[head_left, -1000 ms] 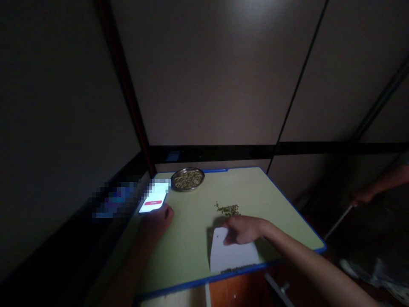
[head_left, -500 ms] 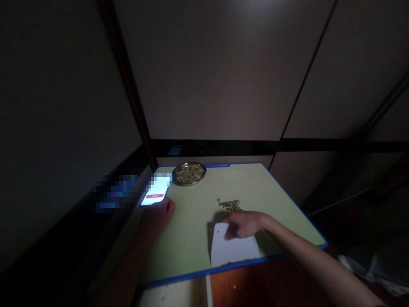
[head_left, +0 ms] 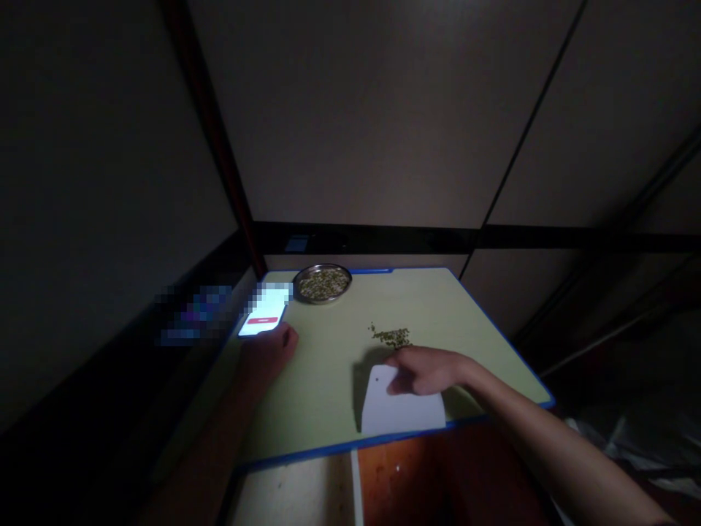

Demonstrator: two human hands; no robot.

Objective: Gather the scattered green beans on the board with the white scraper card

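My right hand [head_left: 424, 369] grips a white scraper [head_left: 402, 413], a flat plate with a small hole near one corner. Its lower edge lies at the table's blue front rim. Just beyond the fingers, a small pile of greenish beans or seeds [head_left: 393, 337] is spread on the pale green tabletop [head_left: 328, 372]. My left hand [head_left: 271, 349] rests on the table at the left, fingers curled in, close against the lower end of a lit phone [head_left: 263, 310]. Whether it touches the phone I cannot tell.
A round metal tray [head_left: 323, 283] holding many similar beans stands at the far left corner. Below the front edge is an open drawer [head_left: 399, 475] with an orange-brown inside. Dark wall panels [head_left: 361, 131] rise behind the table. Pale crumpled material [head_left: 613, 438] lies at the lower right.
The line of beans along the scraper's near edge has gone from sight at the front rim. The view has tipped downward. Another person's hand with a stick at the right has left view.
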